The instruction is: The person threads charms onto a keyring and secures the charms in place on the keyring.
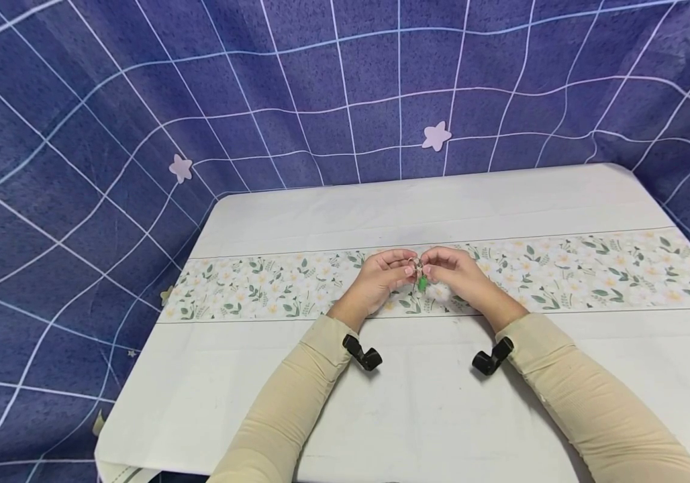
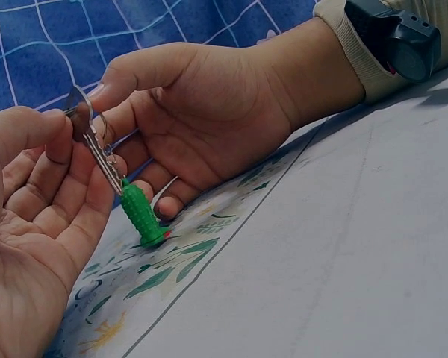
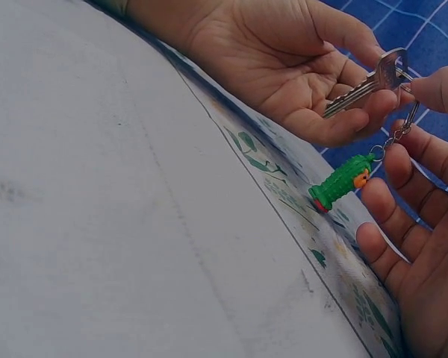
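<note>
Right wrist: keys (image 3: 366,89) on ring (image 3: 414,112)

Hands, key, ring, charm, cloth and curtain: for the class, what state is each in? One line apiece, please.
Left hand: pinching the key
Right hand: pinching the ring
Key: held off the cloth
Ring: held up
Charm: linked by a short chain
Cloth: spread out, lightly creased
Curtain: hanging in folds

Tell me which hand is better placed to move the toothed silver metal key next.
Probably the left hand: it pinches that key, while the right hand seems to hold the round metal ring bearing the green knobbly charm.
</note>
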{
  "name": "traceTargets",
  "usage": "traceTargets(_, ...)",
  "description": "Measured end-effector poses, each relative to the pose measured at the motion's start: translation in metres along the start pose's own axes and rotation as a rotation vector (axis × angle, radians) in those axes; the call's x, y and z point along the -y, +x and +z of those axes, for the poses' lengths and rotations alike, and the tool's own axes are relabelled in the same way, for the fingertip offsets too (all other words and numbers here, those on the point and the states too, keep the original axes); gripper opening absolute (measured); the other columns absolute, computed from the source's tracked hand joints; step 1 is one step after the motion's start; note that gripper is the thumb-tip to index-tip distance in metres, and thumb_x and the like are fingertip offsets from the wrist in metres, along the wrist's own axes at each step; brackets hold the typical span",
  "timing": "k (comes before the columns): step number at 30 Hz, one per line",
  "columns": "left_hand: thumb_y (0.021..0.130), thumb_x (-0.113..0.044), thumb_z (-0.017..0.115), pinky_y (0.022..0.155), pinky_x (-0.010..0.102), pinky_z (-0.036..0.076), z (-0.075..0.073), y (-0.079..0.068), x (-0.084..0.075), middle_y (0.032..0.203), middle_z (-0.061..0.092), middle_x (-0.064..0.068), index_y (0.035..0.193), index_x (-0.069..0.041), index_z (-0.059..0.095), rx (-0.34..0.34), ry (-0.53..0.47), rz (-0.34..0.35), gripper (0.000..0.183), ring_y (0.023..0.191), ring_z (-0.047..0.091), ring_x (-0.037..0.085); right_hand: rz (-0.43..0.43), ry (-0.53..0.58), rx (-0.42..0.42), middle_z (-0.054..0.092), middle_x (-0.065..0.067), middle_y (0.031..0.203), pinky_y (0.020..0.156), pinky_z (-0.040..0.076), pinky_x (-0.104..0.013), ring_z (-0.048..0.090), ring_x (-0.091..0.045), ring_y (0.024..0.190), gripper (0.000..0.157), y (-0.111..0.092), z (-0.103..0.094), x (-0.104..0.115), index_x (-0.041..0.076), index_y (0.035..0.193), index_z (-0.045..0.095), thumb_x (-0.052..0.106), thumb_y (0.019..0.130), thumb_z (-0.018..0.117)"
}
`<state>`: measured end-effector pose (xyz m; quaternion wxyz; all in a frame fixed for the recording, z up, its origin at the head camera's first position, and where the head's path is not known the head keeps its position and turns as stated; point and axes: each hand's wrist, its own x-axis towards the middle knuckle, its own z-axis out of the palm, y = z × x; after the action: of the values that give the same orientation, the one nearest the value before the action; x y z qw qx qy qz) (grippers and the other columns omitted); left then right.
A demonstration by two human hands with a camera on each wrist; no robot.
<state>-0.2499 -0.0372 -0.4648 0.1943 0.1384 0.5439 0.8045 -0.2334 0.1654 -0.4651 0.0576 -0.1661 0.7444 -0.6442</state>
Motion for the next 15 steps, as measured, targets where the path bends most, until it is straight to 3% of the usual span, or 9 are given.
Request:
traceTargets(10,0.094,0.017,0.054,0.081,0.027,0.060,-0.0021,0.0007,0.0015,0.093,0.070,0.003,0.114,0.007,0.064,0.018,0.007,-0.002,0.024,0.087,0.068,0.012,0.005,-0.010,0.009,0.066,-0.009,0.100,0.081,0.054,-0.028,0.064,-0.017,0.088,0.022,-0.0006,-0.0010,-0.0005,-0.006,0.112,0.064,0.012,0.099,0.061)
traceTargets(15,0.095,0.017,0.053,0.081,0.026,0.059,-0.0026,0.0012,0.0025,0.092,0.070,0.002,0.117,0.011,0.060,0.033,0.013,0.000,0.024,0.086,0.068,0.012,0.010,-0.022,0.014,0.066,-0.009,0.098,0.081,0.054,-0.029,0.063,-0.019,0.088,0.022,-0.0010,-0.0020,-0.0010,-0.006,0.111,0.065,0.013,0.100,0.061)
